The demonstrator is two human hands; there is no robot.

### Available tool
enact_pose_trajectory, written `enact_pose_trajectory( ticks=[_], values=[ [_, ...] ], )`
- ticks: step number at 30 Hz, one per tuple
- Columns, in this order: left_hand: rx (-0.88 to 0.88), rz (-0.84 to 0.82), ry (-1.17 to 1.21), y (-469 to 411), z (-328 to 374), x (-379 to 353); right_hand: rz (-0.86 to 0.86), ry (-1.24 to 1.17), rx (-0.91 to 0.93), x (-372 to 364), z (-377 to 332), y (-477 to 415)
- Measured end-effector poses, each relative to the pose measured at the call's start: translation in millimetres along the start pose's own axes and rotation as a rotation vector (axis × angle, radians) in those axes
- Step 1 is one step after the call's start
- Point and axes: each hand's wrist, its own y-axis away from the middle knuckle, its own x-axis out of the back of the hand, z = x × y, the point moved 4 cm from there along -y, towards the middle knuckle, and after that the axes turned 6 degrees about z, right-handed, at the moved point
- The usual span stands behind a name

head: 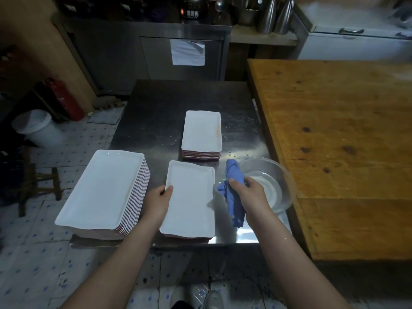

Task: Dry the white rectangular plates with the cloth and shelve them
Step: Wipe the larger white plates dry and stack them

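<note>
The left hand has its grip closed on the left long edge of a white rectangular plate, thumb on top of the rim and the other fingers hidden beneath, so the plate lies just right of that hand, near the front edge of the steel counter. This plate seems to sit on at least one more, since a reddish rim shows under its near edge, though how many are below cannot be told. The right hand is closed round a crumpled blue cloth; one end of the cloth sticks up beyond the thumb and the other end hangs down toward the person, just beside the right edge of the held plate, and whether cloth and plate touch cannot be told. Immediately right of this hand stands a clear glass bowl with a little liquid in it, partly hidden by the knuckles. To the left of the left hand a tall stack of plates overhangs the counter's left edge, slightly turned. Beyond both hands, farther back on the counter, is a shorter stack of plates, well apart from either grip. A wooden table abuts the counter on the far side of the right hand
</note>
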Motion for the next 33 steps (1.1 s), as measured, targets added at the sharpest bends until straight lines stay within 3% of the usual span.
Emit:
enact_pose_trajectory(
  ticks=[6,11,17,25,33],
  values=[
    [-0.079,-0.006,-0.128,-3,-9,-12,-0.058,0.004,-0.001,-11,4,-5],
    [-0.032,-0.050,-0.111,-8,-14,-20,-0.092,-0.001,0.008,-13,5,-11],
    [-0.047,0.083,-0.273,-37,9,-20,-0.085,-0.006,0.026,-17,-5,-35],
    [-0.016,0.073,-0.018,-108,69,-37,-0.039,0.008,0.005,-48,-35,-87],
    [0.085,0.040,-0.019,-186,102,-70,0.016,-0.051,-0.092,-81,-58,-141]
  ],
)
